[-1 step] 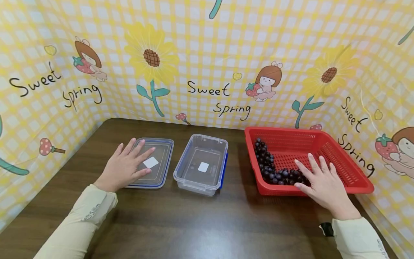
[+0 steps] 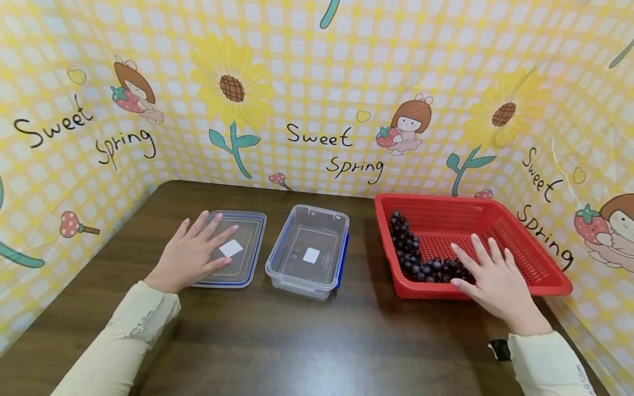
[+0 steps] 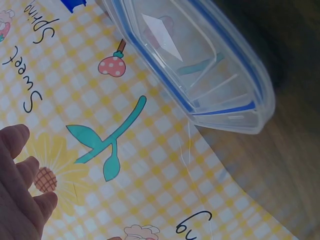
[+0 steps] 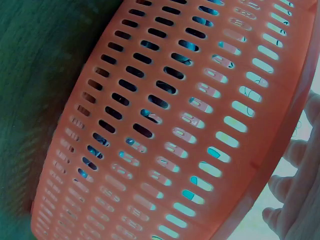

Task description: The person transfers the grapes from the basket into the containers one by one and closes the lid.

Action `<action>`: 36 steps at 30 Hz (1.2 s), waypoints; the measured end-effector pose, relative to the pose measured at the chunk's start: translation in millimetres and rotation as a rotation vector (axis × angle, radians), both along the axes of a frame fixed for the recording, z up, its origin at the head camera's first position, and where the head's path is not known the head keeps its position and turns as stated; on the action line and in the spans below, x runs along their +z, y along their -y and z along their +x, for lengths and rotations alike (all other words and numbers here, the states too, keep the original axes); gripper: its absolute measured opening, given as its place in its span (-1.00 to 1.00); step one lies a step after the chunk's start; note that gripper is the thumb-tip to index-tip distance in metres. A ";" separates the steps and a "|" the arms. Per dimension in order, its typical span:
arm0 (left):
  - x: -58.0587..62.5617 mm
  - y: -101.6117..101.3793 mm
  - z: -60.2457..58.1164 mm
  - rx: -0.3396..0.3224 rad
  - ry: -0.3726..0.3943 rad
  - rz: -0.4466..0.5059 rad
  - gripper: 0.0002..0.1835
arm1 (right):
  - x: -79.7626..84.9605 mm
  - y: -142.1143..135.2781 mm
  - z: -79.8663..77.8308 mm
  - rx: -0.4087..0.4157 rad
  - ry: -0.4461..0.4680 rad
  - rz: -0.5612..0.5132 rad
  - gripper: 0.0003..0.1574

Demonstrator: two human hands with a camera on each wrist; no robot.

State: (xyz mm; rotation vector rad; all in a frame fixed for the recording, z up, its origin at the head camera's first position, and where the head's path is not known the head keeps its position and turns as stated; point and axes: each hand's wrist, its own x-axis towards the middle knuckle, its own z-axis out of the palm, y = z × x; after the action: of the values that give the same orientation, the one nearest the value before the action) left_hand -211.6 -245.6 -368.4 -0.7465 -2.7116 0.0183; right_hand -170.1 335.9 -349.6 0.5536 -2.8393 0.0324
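My left hand (image 2: 189, 254), fingers spread, is over the left part of a clear lid (image 2: 250, 264) with a blue seal and a white label. Whether it touches the lid, I cannot tell. In the left wrist view, its fingers (image 3: 27, 172) show at the lower left. Right of the lid stands a clear plastic box (image 2: 289, 278) with a white label inside. My right hand (image 2: 500, 286) is spread over the front rim of a red basket (image 2: 475, 206), holding nothing. Dark grapes (image 2: 406, 245) lie along the basket's left and front sides, partly hidden by that hand.
Everything stands on a dark wooden table (image 2: 307, 341). A yellow checked cloth (image 2: 312, 71) with printed flowers and figures rises behind and at both sides. Blue plastic (image 2: 343, 261) shows along the box's right side. The basket's slotted wall (image 4: 135, 120) fills much of the right wrist view.
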 end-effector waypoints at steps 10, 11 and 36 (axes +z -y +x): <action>-3.0 -4.3 -6.3 -0.018 0.030 -0.015 -0.26 | 6.0 3.7 -2.1 -0.016 0.091 -0.065 -0.06; -4.0 -5.6 -7.5 -0.026 0.038 -0.011 -0.26 | 7.2 4.2 -3.0 -0.015 0.106 -0.079 -0.07; -5.2 -85.8 -57.0 -0.184 0.414 0.141 -0.19 | 34.8 35.0 -28.0 0.054 0.552 -0.328 -0.16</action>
State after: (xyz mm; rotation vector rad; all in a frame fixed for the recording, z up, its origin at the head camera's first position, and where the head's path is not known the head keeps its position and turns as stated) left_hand -268.6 -159.8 -373.6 -1.0524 -2.9685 -0.4088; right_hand -198.1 300.9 -314.8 0.6221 -3.2296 0.7553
